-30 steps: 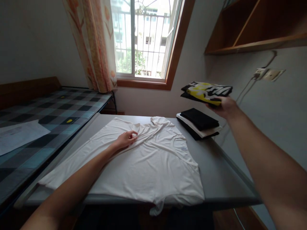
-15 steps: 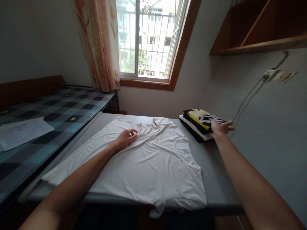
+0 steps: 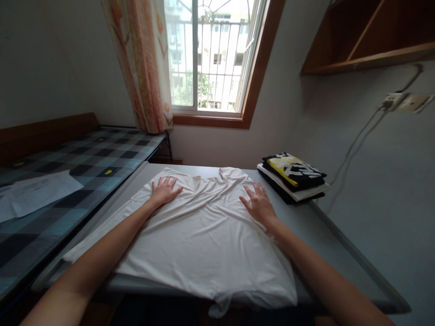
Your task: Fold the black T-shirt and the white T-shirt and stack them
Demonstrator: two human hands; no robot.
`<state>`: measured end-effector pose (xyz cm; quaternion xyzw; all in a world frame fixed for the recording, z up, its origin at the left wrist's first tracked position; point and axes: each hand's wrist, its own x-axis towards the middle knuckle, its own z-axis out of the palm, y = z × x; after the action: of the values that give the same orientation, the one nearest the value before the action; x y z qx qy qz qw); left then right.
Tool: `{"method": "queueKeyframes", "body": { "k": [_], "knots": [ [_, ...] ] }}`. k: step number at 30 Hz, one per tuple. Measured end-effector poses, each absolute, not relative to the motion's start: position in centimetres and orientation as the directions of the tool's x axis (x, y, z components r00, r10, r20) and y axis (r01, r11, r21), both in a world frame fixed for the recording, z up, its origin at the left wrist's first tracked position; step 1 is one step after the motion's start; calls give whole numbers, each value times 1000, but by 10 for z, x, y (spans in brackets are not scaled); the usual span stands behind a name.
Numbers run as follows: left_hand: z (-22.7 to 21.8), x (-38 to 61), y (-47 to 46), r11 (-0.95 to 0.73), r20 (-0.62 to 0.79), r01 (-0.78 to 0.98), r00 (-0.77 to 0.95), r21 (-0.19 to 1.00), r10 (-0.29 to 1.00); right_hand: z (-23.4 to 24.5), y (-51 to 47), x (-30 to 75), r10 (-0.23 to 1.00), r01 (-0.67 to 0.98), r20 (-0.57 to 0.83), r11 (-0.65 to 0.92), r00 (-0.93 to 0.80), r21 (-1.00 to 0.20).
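Note:
A white T-shirt (image 3: 204, 240) lies spread and wrinkled across the table, with one sleeve hanging over the front edge. My left hand (image 3: 165, 191) rests flat on its far left part, fingers spread. On the far right part, near the collar, my right hand (image 3: 260, 202) lies with its fingers apart; hand and forearm hide most of the neck opening. Neither hand grips the cloth. Beyond my right hand, a stack of folded clothes (image 3: 294, 174) sits at the back right, a black, yellow and white piece on top.
The grey table (image 3: 326, 258) meets the wall on the right. To the left is a bed with a checked mattress (image 3: 112, 149) and papers (image 3: 44, 192) on it. A window with a curtain (image 3: 146, 68) is behind; a wooden shelf (image 3: 370, 59) and a socket (image 3: 394, 100) are on the right.
My right hand has come left from the folded stack onto the T-shirt. My left hand has slid left and opened flat. The stack stays in its place.

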<state>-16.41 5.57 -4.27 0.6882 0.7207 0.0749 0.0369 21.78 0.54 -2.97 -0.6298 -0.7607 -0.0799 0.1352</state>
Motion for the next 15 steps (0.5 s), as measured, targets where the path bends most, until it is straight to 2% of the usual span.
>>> {"method": "queueKeyframes", "body": {
  "k": [4, 6, 10, 15],
  "knots": [
    [-43, -174, 67, 113, 20, 983, -117, 148, 993, -43, 17, 209, 979, 979, 103, 183, -173, -87],
    [-43, -185, 74, 162, 18, 977, -166, 141, 986, -47, 26, 207, 985, 982, 45, 169, -166, -80],
    [-42, -209, 87, 266, 27, 955, -272, 130, 962, -45, 56, 211, 985, 983, 16, 175, -174, -63],
    [-44, -222, 107, 300, 39, 945, -308, 132, 951, -42, 106, 212, 976, 975, 8, 215, -215, -61]
  ]
}}
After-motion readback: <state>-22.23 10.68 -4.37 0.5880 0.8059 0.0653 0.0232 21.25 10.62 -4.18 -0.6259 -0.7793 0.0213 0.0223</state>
